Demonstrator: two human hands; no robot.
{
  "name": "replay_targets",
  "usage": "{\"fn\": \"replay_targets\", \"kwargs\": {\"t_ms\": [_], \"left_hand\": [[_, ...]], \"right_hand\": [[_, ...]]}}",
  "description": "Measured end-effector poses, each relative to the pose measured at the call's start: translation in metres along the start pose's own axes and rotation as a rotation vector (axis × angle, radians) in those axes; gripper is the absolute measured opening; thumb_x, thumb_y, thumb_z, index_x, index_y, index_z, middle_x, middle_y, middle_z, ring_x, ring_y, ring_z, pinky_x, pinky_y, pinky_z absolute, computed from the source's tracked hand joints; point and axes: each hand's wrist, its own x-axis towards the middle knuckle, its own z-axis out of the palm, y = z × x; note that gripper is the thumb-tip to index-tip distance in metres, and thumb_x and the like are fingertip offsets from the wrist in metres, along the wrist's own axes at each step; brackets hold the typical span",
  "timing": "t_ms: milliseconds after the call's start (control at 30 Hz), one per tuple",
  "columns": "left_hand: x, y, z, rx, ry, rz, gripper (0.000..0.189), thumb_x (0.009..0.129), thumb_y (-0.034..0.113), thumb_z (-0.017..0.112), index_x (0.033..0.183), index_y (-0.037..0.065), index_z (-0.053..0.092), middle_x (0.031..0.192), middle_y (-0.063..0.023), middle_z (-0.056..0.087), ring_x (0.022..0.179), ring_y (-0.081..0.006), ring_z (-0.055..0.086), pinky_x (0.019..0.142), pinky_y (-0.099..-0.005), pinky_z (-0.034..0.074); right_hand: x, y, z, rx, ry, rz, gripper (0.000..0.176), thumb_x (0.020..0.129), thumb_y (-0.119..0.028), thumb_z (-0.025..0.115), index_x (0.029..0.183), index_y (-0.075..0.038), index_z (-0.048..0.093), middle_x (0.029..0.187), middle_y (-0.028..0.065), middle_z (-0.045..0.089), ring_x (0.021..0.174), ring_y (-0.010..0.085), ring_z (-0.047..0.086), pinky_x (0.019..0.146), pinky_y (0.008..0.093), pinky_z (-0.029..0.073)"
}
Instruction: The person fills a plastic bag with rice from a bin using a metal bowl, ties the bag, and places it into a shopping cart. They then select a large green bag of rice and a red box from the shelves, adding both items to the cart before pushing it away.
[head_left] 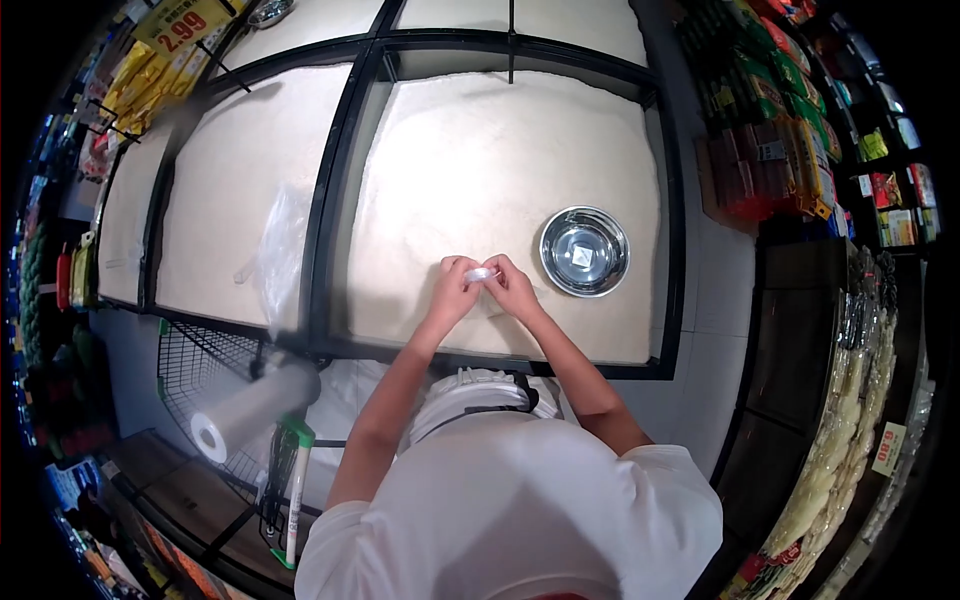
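My left hand [458, 285] and my right hand [511, 287] meet over the near part of a black-framed bin [672, 230] filled with pale grain that looks like rice [470, 170]. Between their pinched fingertips is a small bunched piece of whitish, see-through plastic [482, 274], which looks like a thin plastic bag. Its full shape is too small to make out. To the right of my right hand, a shiny metal bowl [585, 252] rests on the grain, with a white square in its bottom.
A roll of clear bags [250, 410] stands at the lower left, its loose plastic [285, 250] trailing over the neighbouring bin. Beside it is a wire shopping cart [200, 365] with a green-ended handle. Packaged goods [780, 170] line the right shelves. A price sign [182, 28] hangs upper left.
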Motion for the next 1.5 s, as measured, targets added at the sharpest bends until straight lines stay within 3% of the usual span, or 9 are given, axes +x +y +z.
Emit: {"fn": "replay_targets", "kwargs": {"t_ms": [67,167,400,433,533,700,833,1200,1500], "left_hand": [[-0.004,-0.009,0.003,-0.136,-0.002,0.004,0.027,0.084,0.000,0.060,0.110,0.007,0.060,0.110,-0.0155,0.056,0.086,-0.0211,0.063,0.071,-0.0311,0.052],[-0.008,-0.006,-0.001,-0.412,-0.266,-0.456,0.025,0.086,-0.002,0.058,0.109,0.005,0.060,0.108,-0.0130,0.062,0.084,-0.0178,0.065,0.072,-0.0288,0.051],[-0.053,0.019,-0.011,-0.530,0.159,-0.164,0.019,0.094,0.010,0.060,0.111,0.002,0.062,0.101,-0.0062,0.067,0.085,-0.0123,0.063,0.076,-0.0258,0.050],[-0.058,0.033,-0.028,-0.746,0.122,-0.334,0.019,0.095,0.012,0.063,0.110,0.001,0.063,0.103,-0.0067,0.067,0.088,-0.0121,0.062,0.079,-0.0262,0.050],[-0.092,0.054,-0.062,-0.643,0.150,-0.315,0.016,0.096,0.013,0.062,0.107,0.002,0.066,0.099,-0.0064,0.068,0.088,-0.0120,0.062,0.079,-0.0267,0.050],[-0.188,0.107,-0.138,-0.456,0.215,-0.069,0.008,0.091,0.008,0.064,0.096,0.002,0.066,0.090,-0.0061,0.065,0.080,-0.0130,0.062,0.072,-0.0275,0.049],[-0.298,0.125,-0.184,-0.269,0.455,0.022,0.003,0.088,0.000,0.061,0.089,0.002,0.062,0.086,-0.0091,0.061,0.079,-0.0224,0.062,0.070,-0.0299,0.048],[-0.647,0.076,-0.325,0.124,0.890,0.137,0.012,0.078,-0.004,0.064,0.086,0.005,0.064,0.081,-0.0093,0.061,0.070,-0.0275,0.061,0.062,-0.0354,0.048],[-0.790,0.056,-0.393,0.093,1.030,0.020,0.008,0.082,-0.004,0.061,0.086,0.003,0.063,0.081,-0.0097,0.060,0.071,-0.0262,0.062,0.060,-0.0342,0.049]], "right_hand": [[-0.009,0.004,-0.004,0.039,-0.031,0.005,0.015,0.091,-0.012,0.063,0.103,-0.007,0.056,0.081,0.0055,0.061,0.067,0.0138,0.060,0.064,0.0289,0.049],[-0.017,0.007,-0.004,0.039,-0.025,-0.004,0.013,0.092,-0.010,0.063,0.102,-0.007,0.056,0.080,0.0001,0.057,0.069,0.0069,0.054,0.062,0.0234,0.046],[-0.036,-0.051,0.005,0.007,0.022,-0.153,0.012,0.090,-0.004,0.063,0.101,-0.004,0.056,0.085,0.0019,0.057,0.073,0.0080,0.053,0.065,0.0224,0.044],[-0.043,-0.060,0.007,-0.038,-0.021,-0.256,0.012,0.089,-0.002,0.063,0.100,-0.004,0.057,0.087,0.0034,0.057,0.073,0.0096,0.053,0.065,0.0234,0.044],[-0.073,-0.096,0.017,-0.082,-0.119,-0.439,0.013,0.085,0.001,0.061,0.097,-0.003,0.059,0.089,0.0082,0.058,0.073,0.0161,0.056,0.066,0.0272,0.046],[-0.136,-0.166,0.052,0.010,-0.292,-0.668,0.015,0.084,0.001,0.064,0.098,-0.004,0.060,0.092,0.0110,0.060,0.077,0.0209,0.058,0.068,0.0299,0.048],[-0.197,-0.196,0.118,0.090,-0.491,-0.738,0.020,0.082,0.002,0.065,0.100,-0.005,0.057,0.095,0.0123,0.062,0.084,0.0256,0.061,0.074,0.0332,0.049],[-0.436,-0.245,0.395,0.237,-0.781,-0.869,0.029,0.076,0.007,0.066,0.101,-0.005,0.056,0.102,0.0152,0.062,0.086,0.0268,0.062,0.076,0.0333,0.051],[-0.536,-0.293,0.518,0.220,-0.847,-0.996,0.026,0.077,0.005,0.066,0.100,-0.004,0.057,0.103,0.0136,0.062,0.088,0.0270,0.063,0.078,0.0324,0.051]]}}
